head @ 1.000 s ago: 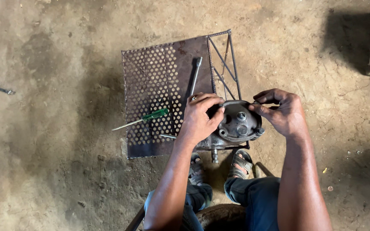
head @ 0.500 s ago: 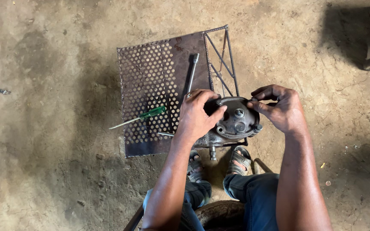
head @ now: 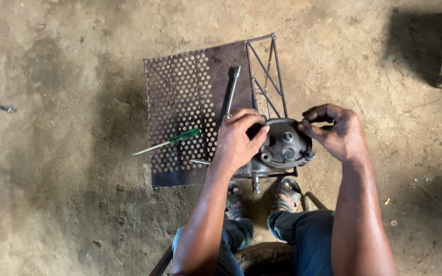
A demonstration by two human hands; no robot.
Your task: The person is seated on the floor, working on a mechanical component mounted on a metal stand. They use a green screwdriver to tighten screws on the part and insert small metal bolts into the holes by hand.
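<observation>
Gripping a round grey metal pump housing atop a rusty perforated metal stand: left hand clamped on rim, right hand pinching edge. Mid-disassembly, seemingly; steady grip needed next.

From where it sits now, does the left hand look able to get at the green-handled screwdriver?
Probably yes. The left hand rests on the round metal part, and the green-handled screwdriver lies uncovered on the perforated metal sheet just beside it, with nothing between them.
</observation>
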